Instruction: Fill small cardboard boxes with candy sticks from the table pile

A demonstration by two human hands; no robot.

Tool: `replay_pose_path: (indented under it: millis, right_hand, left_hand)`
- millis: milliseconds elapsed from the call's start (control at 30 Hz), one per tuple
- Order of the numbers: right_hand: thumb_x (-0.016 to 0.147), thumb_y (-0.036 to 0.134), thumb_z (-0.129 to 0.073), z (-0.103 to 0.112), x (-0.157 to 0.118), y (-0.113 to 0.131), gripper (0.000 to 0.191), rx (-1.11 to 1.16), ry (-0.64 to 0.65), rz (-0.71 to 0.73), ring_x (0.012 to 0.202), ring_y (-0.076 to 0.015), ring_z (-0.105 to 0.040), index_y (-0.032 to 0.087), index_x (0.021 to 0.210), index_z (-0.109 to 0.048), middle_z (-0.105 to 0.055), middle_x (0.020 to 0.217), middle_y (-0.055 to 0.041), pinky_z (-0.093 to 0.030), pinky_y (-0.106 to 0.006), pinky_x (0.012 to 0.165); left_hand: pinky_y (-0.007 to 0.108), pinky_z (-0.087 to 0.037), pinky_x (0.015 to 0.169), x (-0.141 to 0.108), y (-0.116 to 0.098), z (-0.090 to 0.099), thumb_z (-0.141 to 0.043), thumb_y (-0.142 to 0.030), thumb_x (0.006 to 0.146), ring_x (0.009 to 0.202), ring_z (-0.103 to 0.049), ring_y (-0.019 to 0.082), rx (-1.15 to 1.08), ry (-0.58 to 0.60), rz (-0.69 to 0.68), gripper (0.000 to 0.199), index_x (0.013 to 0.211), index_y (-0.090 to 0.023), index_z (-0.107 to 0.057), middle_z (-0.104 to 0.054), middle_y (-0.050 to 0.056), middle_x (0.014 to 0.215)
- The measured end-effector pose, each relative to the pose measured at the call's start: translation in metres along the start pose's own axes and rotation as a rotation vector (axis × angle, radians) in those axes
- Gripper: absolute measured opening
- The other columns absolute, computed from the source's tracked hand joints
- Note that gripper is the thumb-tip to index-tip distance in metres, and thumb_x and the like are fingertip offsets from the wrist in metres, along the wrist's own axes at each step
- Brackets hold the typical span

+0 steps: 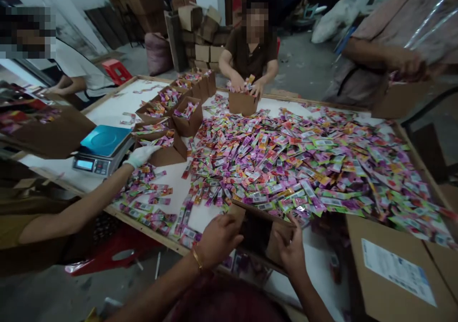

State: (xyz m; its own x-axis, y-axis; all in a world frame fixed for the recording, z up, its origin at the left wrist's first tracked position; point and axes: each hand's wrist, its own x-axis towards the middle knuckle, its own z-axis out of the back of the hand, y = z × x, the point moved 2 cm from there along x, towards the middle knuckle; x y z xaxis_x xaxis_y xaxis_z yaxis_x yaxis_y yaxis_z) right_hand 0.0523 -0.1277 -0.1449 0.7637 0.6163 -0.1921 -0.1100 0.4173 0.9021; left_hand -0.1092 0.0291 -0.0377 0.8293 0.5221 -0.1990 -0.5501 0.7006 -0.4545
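At 9 o'clock a scale (102, 149) is sitting on the surface (110, 108) edge, close to the filled cartons (171, 117), so each one is in easy reach for checking. A co-worker's gloved hand (141, 156) is reaching in from 8 o'clock, resting at the scale's corner beside an open carton, arm stretched long and low. Loose sachets (146, 202) are lying scattered below that arm.

Moving to center: your left hand (219, 238) is gripping the left wall of a small brown box (259, 233) at 6 o'clock, fingers curled over the rim, wrist with a gold bangle (197, 259) angling in from 7 o'clock. You're holding the box tipped with its mouth facing the sachet pile (304, 164), right at the pile's near edge, so packets are sitting just beside the opening. Box interior is looking dark; can't tell if anything's inside.

Your right hand (291, 250) is clamping the box's right wall, thumb on top, fingers wrapping under, forearm coming up from 5 o'clock. Both hands are closed on the box, bracing it steady between them.

At 12 o'clock a person in a brown shirt is pressing both hands onto another box (243, 102). At 2 o'clock someone is holding a carton (399, 98) off the surface edge. At 4 o'clock a big labelled shipping carton (397, 269) is lying flat, near your right elbow.
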Motion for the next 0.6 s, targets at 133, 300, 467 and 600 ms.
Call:
replay_pose_path:
  millis: [133, 300, 467, 600]
  right_hand:
    - [0.089, 0.060, -0.045, 0.021, 0.014, 0.005, 0.052, -0.093, 0.177, 0.067, 0.114, -0.0293, -0.060, 0.019, 0.115, -0.063, -0.064, 0.122, -0.0150, -0.048, -0.052, 0.101]
    - [0.097, 0.048, -0.043, 0.048, 0.029, 0.065, 0.052, -0.456, 0.518, 0.586, 0.126, -0.0197, -0.054, 0.022, 0.142, -0.048, -0.055, 0.138, -0.0068, -0.052, -0.035, 0.099]
    - [0.092, 0.066, -0.039, 0.022, -0.002, 0.091, 0.085, -0.794, 0.277, 1.087, 0.113, -0.0231, -0.061, 0.007, 0.151, -0.025, -0.062, 0.130, -0.0091, -0.050, -0.037, 0.088]
    - [0.098, 0.051, -0.034, 0.005, -0.027, 0.067, 0.059, -0.865, 0.155, 1.235, 0.120, -0.0259, -0.053, 0.006, 0.125, -0.060, -0.064, 0.126, -0.0104, -0.037, -0.040, 0.097]
  left_hand:
    - [0.030, -0.049, 0.068, 0.004, 0.012, -0.033, -0.050, -0.016, 0.091, 0.075, -0.054, 0.019, 0.131, -0.405, 0.019, 0.028, 0.065, -0.017, -0.061, -0.057, 0.005, 0.072]
    - [0.035, -0.050, 0.080, 0.027, 0.011, -0.059, -0.047, -0.014, 0.092, 0.092, -0.051, 0.022, 0.014, -0.546, 0.298, 0.015, 0.095, -0.018, -0.062, -0.056, 0.009, 0.101]
    - [0.041, -0.052, 0.083, 0.020, 0.035, -0.068, -0.035, -0.021, 0.092, 0.090, -0.056, 0.022, -0.429, -0.772, 0.493, 0.021, 0.092, -0.017, -0.056, -0.057, 0.008, 0.092]
    - [0.041, -0.055, 0.089, 0.011, 0.047, -0.075, -0.033, -0.029, 0.095, 0.097, -0.064, 0.021, -0.778, -0.734, 0.581, 0.032, 0.112, -0.018, -0.058, -0.064, 0.010, 0.102]
